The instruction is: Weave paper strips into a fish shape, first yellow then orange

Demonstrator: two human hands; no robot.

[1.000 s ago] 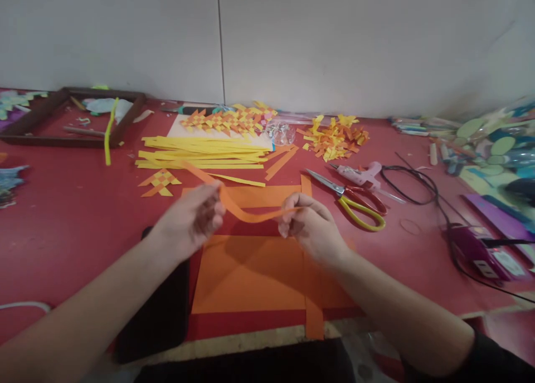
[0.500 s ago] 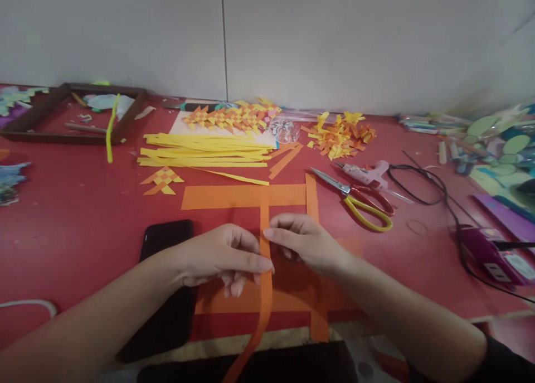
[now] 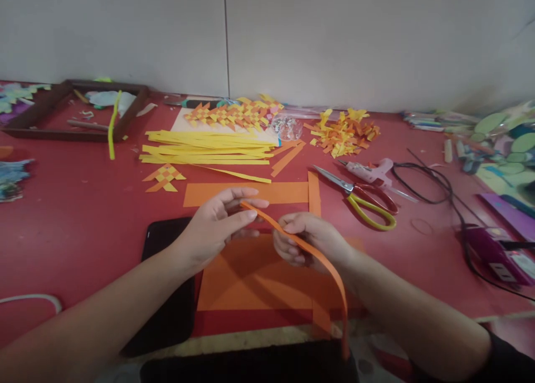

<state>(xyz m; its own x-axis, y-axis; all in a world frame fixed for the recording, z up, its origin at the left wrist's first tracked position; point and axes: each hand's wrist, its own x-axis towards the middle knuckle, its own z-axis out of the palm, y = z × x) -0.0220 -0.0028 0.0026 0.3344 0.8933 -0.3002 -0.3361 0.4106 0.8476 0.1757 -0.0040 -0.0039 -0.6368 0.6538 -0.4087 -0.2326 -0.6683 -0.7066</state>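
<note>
A narrow orange paper strip point(image 3: 333, 268) runs between my hands above the table, its long tail curving down past the table's front edge. At its upper end, my left hand point(image 3: 224, 218) has the thumb against the strip, with the other fingers stretched out behind it. Further along, my right hand point(image 3: 307, 239) pinches the strip between thumb and curled fingers. Below lies an orange paper sheet point(image 3: 251, 285), partly covered by my right hand and forearm. A wide orange band point(image 3: 288, 192) lies behind my hands, touching an upright orange strip point(image 3: 314, 196).
Scissors point(image 3: 355, 196) and a glue gun point(image 3: 371, 172) lie to the right. Yellow strips point(image 3: 204, 149), a woven paper fish point(image 3: 166, 178) and paper scraps point(image 3: 345, 132) sit further back. A black phone point(image 3: 167, 294) is under my left forearm; a brown frame point(image 3: 62, 135) stands far left.
The orange strip has turned from upright to slanting, its tail swinging from left to right. My left hand has moved up to the strip's end; my right hand now pinches it lower down.
</note>
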